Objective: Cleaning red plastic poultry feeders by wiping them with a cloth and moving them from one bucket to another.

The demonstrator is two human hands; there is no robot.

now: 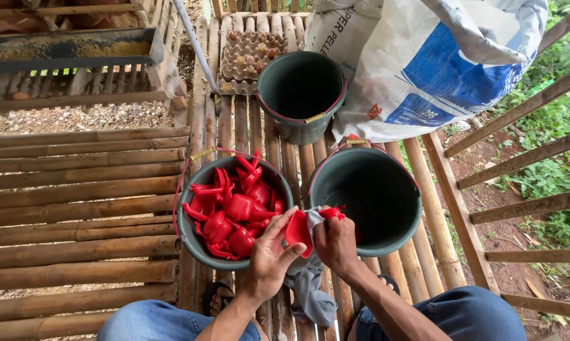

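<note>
raised bamboo slat floor (pixel 83 189), wooden railing (pixel 525 164) at right, greenery beyond. three grey buckets: left bucket (pixel 193 237) full of red plastic cups, right bucket (pixel 408 218) and far bucket (pixel 301 129) empty. left hand (pixel 269 259) grip closed on red cup (pixel 297 232) over bucket rims; right hand (pixel 335 243) grip pinches grey cloth (pixel 310 290) against cup.

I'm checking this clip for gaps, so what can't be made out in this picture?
Head view only:
- Red plastic cup: partly covered by the left hand and grey cloth.
- Right hand: fingertips buried in cloth.
- Empty bucket: its bottom is dark.
- Egg tray: contents too small to count.
- White sack: cut off by the top edge.
</note>
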